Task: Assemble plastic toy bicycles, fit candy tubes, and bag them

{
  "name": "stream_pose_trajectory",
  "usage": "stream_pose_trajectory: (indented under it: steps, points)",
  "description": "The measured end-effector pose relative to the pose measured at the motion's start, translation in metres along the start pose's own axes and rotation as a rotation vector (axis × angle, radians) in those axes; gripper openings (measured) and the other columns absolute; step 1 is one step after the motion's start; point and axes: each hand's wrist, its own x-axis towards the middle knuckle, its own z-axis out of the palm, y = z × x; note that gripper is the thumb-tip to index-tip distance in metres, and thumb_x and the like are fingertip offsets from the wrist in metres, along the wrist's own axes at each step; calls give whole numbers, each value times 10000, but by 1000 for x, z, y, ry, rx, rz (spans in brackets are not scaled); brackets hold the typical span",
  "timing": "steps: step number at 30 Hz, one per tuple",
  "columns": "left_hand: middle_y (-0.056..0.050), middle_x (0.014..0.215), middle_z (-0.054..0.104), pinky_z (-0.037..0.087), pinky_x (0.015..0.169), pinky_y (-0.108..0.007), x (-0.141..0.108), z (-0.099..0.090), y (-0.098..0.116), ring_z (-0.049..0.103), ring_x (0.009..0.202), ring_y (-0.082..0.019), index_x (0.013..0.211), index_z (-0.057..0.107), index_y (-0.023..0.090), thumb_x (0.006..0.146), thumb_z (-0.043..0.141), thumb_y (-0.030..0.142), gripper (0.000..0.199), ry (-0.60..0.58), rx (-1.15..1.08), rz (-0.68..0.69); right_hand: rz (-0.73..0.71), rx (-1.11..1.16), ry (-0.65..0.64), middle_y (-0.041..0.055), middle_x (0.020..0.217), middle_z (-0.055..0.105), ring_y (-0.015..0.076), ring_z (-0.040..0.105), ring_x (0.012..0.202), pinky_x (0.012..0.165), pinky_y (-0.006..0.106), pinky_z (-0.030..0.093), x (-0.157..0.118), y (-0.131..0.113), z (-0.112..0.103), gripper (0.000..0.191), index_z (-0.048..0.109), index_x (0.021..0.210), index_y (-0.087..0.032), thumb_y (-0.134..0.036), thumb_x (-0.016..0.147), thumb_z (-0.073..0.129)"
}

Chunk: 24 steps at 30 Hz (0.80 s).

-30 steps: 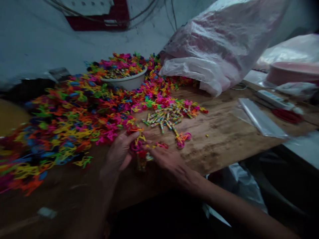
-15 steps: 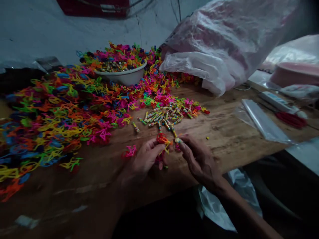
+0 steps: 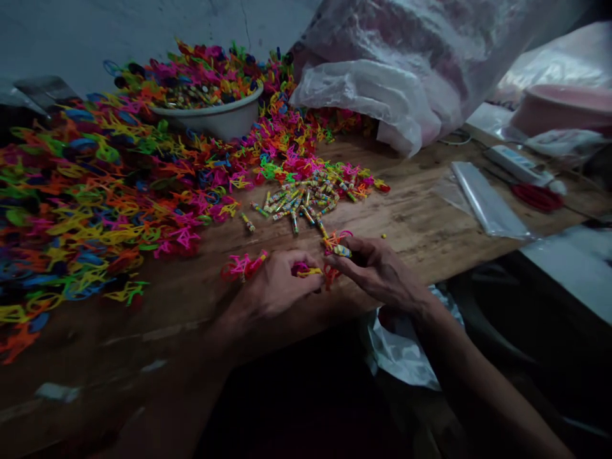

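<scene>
My left hand (image 3: 280, 280) is closed, thumb and fingers pinching a yellow and magenta plastic piece (image 3: 310, 272). Between the thumb and forefinger of my right hand (image 3: 389, 271) is a short patterned tube (image 3: 342, 250). An orange plastic figure (image 3: 333, 240) touches this tube or lies just behind it; I cannot tell if they are joined. Just beyond both hands lies a loose heap of similar tubes (image 3: 306, 197). Some pink and red plastic pieces (image 3: 241, 266) rest on the wood left of my left hand.
Brightly coloured plastic pieces (image 3: 119, 204) cover the left of the wooden table (image 3: 406, 217). A white basin (image 3: 224, 121) heaped with more stands behind. A large clear plastic bag (image 3: 396, 76) is at the back, flat clear bags (image 3: 488, 201) and a power strip (image 3: 514, 162) at right.
The view has tipped down and shifted. The orange piece that was at my left fingers now shows at my right fingers, beside the tube. My hands are slightly farther apart.
</scene>
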Motion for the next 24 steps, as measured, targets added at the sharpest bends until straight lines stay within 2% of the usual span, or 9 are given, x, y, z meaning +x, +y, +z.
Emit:
stream_pose_trajectory:
  steps: [2,4,7,10,13,15,18,21,24]
  points:
    - [31,614,608,277,402,-171,-3,-7,0,428,427,-53,840,634,182,728,630,292,157,-15,-106,-42,1,73,-3,-21,660,477,90,422,604,553,214,338,-5,1,4,238,566,708,-154,-354,838,570]
    - [47,553,555,263,376,-167,-6,-9,-2,390,391,-44,837,610,170,727,647,294,169,-20,-276,-69,-14,91,91,-20,652,448,88,391,597,535,212,319,-11,5,13,267,546,681,-155,-372,833,580]
    - [41,558,526,268,362,-162,-11,-2,-3,417,424,-55,809,574,154,729,662,309,196,5,-571,-108,-26,89,263,-29,622,404,85,368,573,523,211,312,-17,14,32,260,530,704,-163,-368,865,544]
    - [14,664,554,321,386,-153,-15,9,-2,483,522,-68,831,560,142,745,654,305,208,67,-791,-85,-72,52,303,-28,616,441,88,405,564,541,215,342,-20,18,48,233,527,736,-168,-329,900,491]
    - [-7,701,584,396,409,-171,-20,16,0,540,554,-95,863,553,125,756,641,299,222,190,-784,-44,-152,-126,291,6,708,547,113,504,640,613,235,393,-22,12,47,174,565,802,-165,-288,898,487]
    - [-21,706,609,427,394,-199,-23,17,1,561,514,-114,863,542,120,768,627,309,228,221,-718,-41,-135,-242,277,41,826,603,142,557,727,668,257,417,-25,7,38,193,592,963,-166,-285,915,449]
    - [-39,729,634,452,390,-219,-24,18,2,573,474,-121,834,531,114,797,596,316,215,137,-717,-60,-106,-273,193,67,923,623,171,583,852,739,287,439,-25,5,21,291,573,1126,-177,-286,949,369]
    - [-42,730,647,499,456,-239,-23,21,3,611,502,-136,876,531,112,827,565,281,180,35,-792,-100,-170,-195,117,44,894,629,156,584,841,745,272,447,-24,11,13,221,616,1032,-192,-273,929,438]
    - [-46,721,659,531,514,-275,-21,24,3,657,558,-178,946,524,123,862,518,259,160,-37,-836,-118,-133,-88,161,31,863,628,138,580,785,710,255,450,-21,20,13,162,613,965,-179,-282,900,506]
